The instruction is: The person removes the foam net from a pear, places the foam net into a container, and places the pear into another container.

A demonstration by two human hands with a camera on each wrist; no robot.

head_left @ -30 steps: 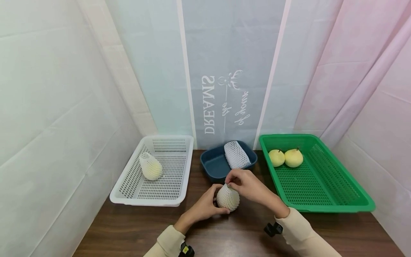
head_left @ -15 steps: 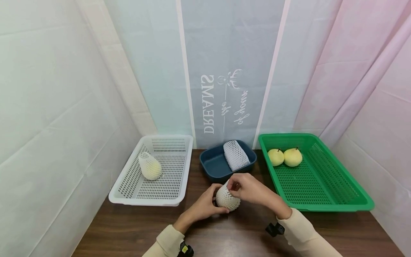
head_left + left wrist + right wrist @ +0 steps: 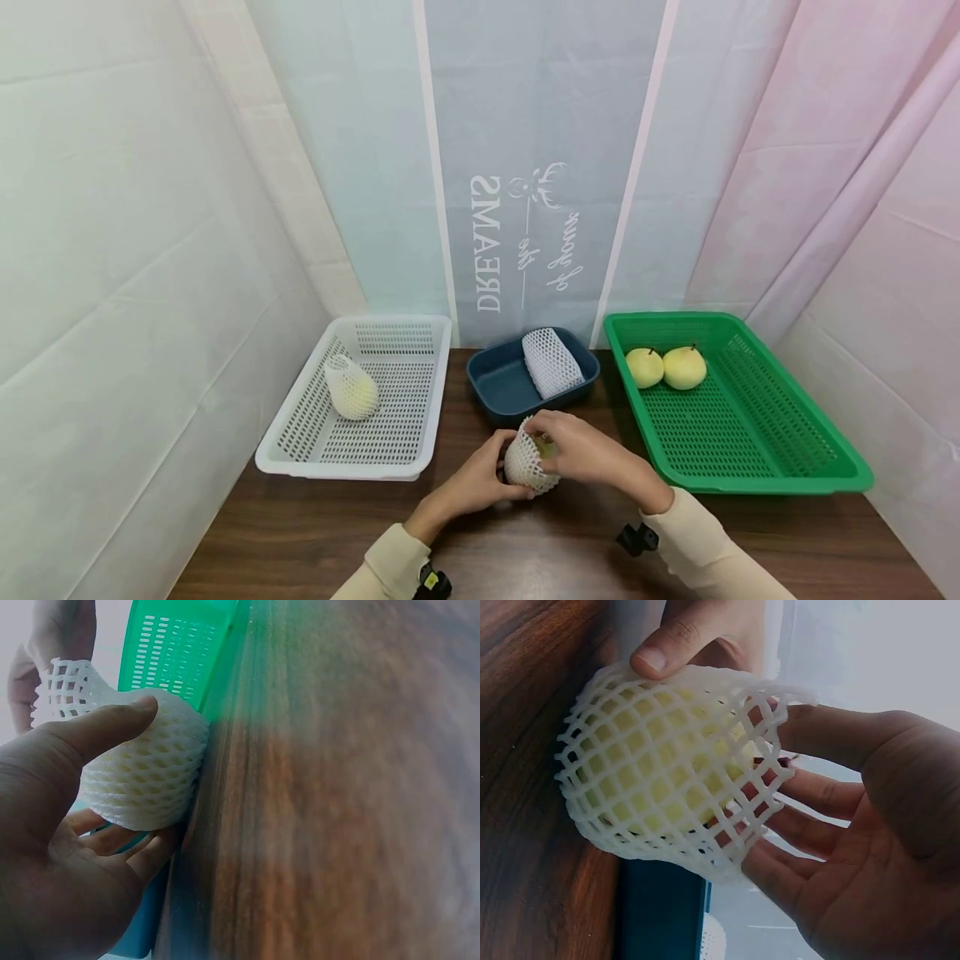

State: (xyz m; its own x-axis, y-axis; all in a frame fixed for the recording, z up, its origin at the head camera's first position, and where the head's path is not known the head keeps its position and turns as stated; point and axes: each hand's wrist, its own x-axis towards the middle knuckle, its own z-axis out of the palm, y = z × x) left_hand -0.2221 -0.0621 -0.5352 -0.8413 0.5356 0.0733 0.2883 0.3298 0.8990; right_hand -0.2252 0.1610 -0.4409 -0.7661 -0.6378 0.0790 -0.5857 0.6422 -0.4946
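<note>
**The left hand (image 3: 474, 483) and right hand (image 3: 583, 446) are holding one pear (image 3: 671, 776) in a foam net (image 3: 522, 463)**

The pear is sitting in the middle, between the hands. The left hand is gripping its round part from about nine o'clock, thumb on the net and fingers curling under, probably so it isn't rolling. The right hand is holding the net's open edge from about two o'clock, maybe because the soft end is flopping without help. The dark stem (image 3: 771, 761) is showing at that end. I cannot tell if the pear is touching the worktop.

At twelve o'clock, a blue tub (image 3: 498, 387) is keeping spare netting (image 3: 553, 364) close, perhaps for easy reaching. At ten o'clock, a white basket (image 3: 429, 446) is holding a netted pear (image 3: 356, 396), lying tilted. At two o'clock, a green basket (image 3: 765, 485) is holding two bare pears (image 3: 686, 367) side by side; bare and netted fruit seem to be staying apart.

The worktop (image 3: 315, 533) is showing dark brown wood and shining a little. Past it, at twelve o'clock, a gray-blue cloth (image 3: 536, 100) is hanging, with white letters (image 3: 487, 243) running sideways. Pale walls are standing at nine and three o'clock.
</note>
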